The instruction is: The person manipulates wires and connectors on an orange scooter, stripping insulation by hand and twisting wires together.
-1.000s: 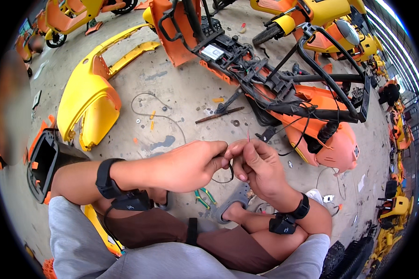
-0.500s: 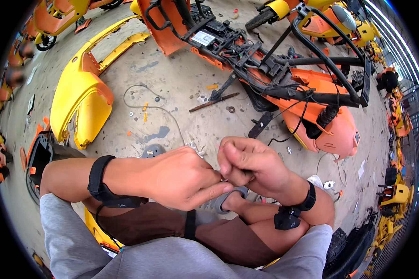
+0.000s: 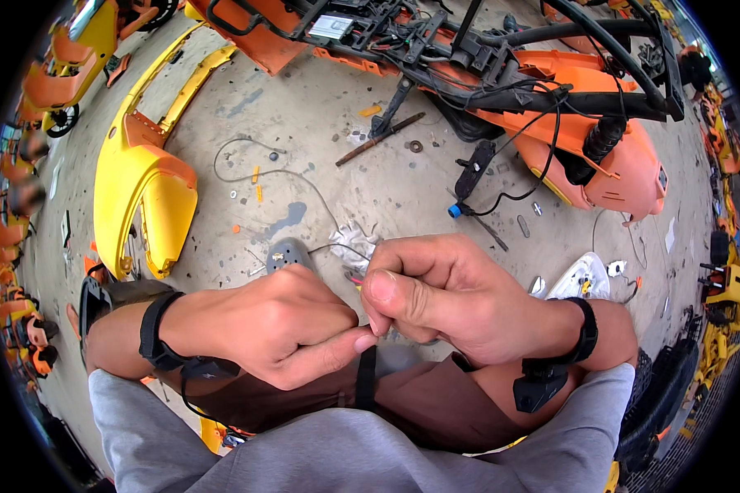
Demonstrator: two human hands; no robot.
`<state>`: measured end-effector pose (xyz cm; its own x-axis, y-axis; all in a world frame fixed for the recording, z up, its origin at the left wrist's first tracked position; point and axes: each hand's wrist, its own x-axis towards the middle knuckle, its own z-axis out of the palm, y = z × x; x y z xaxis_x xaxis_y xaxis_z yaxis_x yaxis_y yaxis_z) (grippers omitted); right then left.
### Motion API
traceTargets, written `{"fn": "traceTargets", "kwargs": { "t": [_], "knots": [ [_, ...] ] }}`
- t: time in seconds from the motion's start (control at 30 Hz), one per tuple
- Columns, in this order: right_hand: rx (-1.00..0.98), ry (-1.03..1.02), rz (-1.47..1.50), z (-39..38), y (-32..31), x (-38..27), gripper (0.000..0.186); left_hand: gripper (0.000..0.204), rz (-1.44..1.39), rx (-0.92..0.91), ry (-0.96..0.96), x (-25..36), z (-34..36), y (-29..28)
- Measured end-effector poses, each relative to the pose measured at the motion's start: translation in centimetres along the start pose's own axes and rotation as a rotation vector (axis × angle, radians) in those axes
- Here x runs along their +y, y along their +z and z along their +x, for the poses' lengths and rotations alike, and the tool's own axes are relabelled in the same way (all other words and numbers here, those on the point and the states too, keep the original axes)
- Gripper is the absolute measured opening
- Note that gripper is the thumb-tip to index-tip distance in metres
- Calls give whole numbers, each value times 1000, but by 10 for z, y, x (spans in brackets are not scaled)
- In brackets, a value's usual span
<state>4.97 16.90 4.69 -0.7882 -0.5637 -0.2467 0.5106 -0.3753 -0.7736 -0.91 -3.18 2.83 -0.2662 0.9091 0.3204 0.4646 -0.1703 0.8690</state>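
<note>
My left hand [image 3: 284, 324] is closed in a pinch, with its thumb pointing right toward the other hand. My right hand [image 3: 460, 300] is curled closed, thumb on top, and its fingertips meet the left ones. Whatever sits between them is too small and covered to name. Small pink and yellow bits [image 3: 357, 282] show beside the right fingertips. A thin dark cable [image 3: 337, 246] arcs up to the right hand and passes behind it. Just beyond the hands, a crumpled white glove or cloth [image 3: 352, 240] lies on the floor near my grey shoe [image 3: 288, 253].
A stripped black scooter frame [image 3: 469, 74] with orange panels [image 3: 608, 164] stands ahead right. Left lies a yellow body panel [image 3: 144, 189]. On the concrete are a rusty rod [image 3: 378, 140], a black part with a blue end [image 3: 474, 171], and a white piece [image 3: 581, 278] by my right wrist.
The view has shifted, and both hands appear lower left, still pinched together. The cable arc, the pink and yellow bits and more of the white cloth now show.
</note>
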Motion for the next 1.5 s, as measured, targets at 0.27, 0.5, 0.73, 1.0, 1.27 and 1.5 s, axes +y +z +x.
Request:
{"fn": "traceTargets", "kwargs": {
  "t": [0.27, 0.5, 0.73, 1.0, 1.27, 1.5],
  "knots": [
    [66, -16, -10, -2, -9, 1, 27, 35, -76, -48, -107, 1, -4, -9],
    [98, -16, -2, -5, -12, 1, 26, 36, -100, -16, -149, 3, -11, -10],
    [58, -87, 94, -6, -18, 7, 26, 38, -78, -41, -202, 10, -10, -16],
    [15, -36, 110, -4, -20, -1, 32, 36, 23, -90, -364, 25, 7, -18],
    [-51, -15, -200, -1, -12, -10, 35, 17, 287, -83, -451, 31, 19, -8],
    [364, -246, -66, -2, -17, -12, 48, 27, -55, 94, -632, 27, 15, -15]
  ]
}}
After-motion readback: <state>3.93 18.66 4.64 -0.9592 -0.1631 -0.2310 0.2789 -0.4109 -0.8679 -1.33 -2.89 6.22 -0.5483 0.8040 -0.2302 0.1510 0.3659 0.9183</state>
